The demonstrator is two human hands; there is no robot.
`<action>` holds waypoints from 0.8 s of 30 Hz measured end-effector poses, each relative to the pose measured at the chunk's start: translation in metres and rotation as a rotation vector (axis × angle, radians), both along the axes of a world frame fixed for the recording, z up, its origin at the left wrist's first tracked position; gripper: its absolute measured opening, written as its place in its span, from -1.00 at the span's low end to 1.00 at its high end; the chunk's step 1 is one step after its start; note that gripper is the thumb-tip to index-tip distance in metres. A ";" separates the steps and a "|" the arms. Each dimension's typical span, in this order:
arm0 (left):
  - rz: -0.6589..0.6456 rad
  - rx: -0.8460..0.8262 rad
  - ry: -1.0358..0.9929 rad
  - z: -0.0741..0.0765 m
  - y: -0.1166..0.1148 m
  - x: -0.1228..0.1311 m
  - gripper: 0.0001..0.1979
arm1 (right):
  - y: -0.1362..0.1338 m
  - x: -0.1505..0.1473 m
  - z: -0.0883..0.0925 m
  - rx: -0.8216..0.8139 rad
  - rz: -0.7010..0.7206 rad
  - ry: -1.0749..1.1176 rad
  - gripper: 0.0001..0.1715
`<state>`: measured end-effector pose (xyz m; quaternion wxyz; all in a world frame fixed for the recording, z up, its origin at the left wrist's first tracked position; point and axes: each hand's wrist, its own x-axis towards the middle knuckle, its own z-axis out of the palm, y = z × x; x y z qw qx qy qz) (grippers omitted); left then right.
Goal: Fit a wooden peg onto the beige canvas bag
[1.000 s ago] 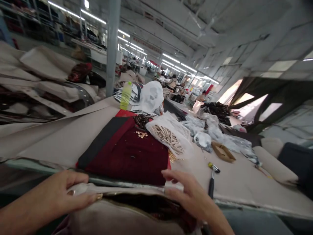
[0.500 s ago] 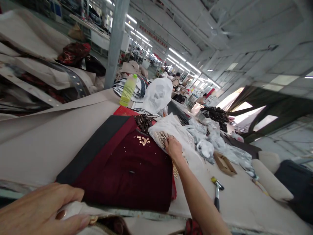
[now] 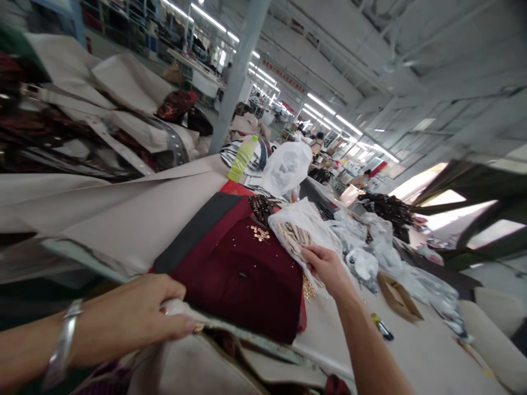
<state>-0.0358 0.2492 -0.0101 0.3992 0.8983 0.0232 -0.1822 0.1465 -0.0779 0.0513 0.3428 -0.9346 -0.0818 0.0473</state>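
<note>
Head view, and the left hand (image 3: 135,315) sat low in the lower left of the frame, a silver bracelet (image 3: 61,348) on its wrist, fingers clenched down on the edge of a beige fabric piece (image 3: 193,367) at the bottom centre. Thumb and fingertips pinched that pale edge right where a dark patterned lining showed beneath it.

Up from the bottom right came the right hand (image 3: 327,266), arm stretched toward the middle of the frame. It rested at the lower end of a clear plastic bag of pale wooden toggles (image 3: 298,236), fingers curled in; whether they gripped a toggle or only touched the bag, the picture did not show. The toggles lay just above and left of the fingertips.

Left of that hand a dark red cloth (image 3: 242,269) covered the centre, with a small scatter of gold studs (image 3: 260,233) on it and more gold pieces (image 3: 308,286) just below the wrist. A yellow-green bottle (image 3: 242,159) stood further up, beside a white plastic bag (image 3: 286,167). A hammer (image 3: 382,327) lay on the table (image 3: 415,356) at lower right, near a brown cardboard box (image 3: 398,299).
</note>
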 end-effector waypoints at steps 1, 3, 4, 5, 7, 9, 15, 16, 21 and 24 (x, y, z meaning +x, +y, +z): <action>-0.012 0.001 0.031 0.011 -0.003 -0.002 -0.60 | 0.003 -0.020 0.003 0.073 0.036 0.035 -0.23; -0.034 -0.018 0.043 0.028 -0.007 -0.006 -0.59 | 0.010 -0.062 0.006 0.238 0.098 0.156 -0.18; -0.044 -0.039 0.026 0.033 -0.007 -0.008 -0.59 | 0.013 -0.082 0.007 0.323 0.124 0.231 -0.21; -0.063 -0.071 0.019 0.035 -0.007 -0.010 -0.60 | 0.016 -0.101 0.007 0.397 0.148 0.303 -0.27; -0.097 -0.140 0.024 0.037 -0.005 -0.015 -0.60 | 0.023 -0.131 0.009 0.474 0.187 0.406 -0.36; -0.110 -0.185 0.040 0.037 -0.005 -0.020 -0.54 | 0.032 -0.152 0.012 0.453 0.219 0.449 -0.38; -0.094 -0.127 0.002 0.038 -0.010 -0.029 -0.41 | 0.047 -0.170 0.015 0.344 0.231 0.511 -0.33; -0.079 -0.089 -0.015 0.038 -0.012 -0.029 -0.40 | 0.047 -0.170 0.013 0.325 0.233 0.505 -0.32; -0.030 0.023 -0.040 0.043 -0.017 -0.030 -0.49 | 0.040 -0.170 0.002 0.267 0.232 0.451 -0.36; -0.052 0.013 -0.035 0.047 -0.018 -0.030 -0.55 | 0.038 -0.173 0.000 0.244 0.242 0.422 -0.38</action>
